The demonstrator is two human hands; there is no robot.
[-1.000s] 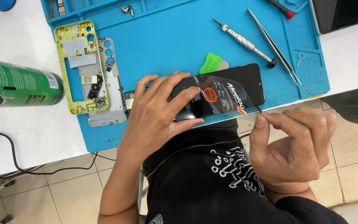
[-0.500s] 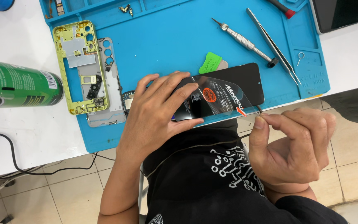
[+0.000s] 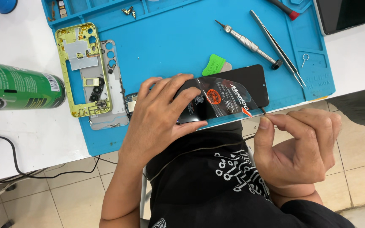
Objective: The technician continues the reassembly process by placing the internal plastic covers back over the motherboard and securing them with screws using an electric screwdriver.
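Your left hand (image 3: 159, 116) presses down on the black phone screen (image 3: 229, 93) at the center of the frame, fingers spread over its left end. Your right hand (image 3: 296, 145) pinches the protective film's (image 3: 220, 96) pull tab (image 3: 263, 111) at the screen's lower right corner.

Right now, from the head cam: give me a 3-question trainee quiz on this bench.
1. True or false: the left hand presses on the black phone screen.
2. The right hand pinches: A) tweezers B) the film's pull tab C) a screw.
3. Which tool lies beside the tweezers on the blue mat?

Key: 1 true; 2 B; 3 the screwdriver.
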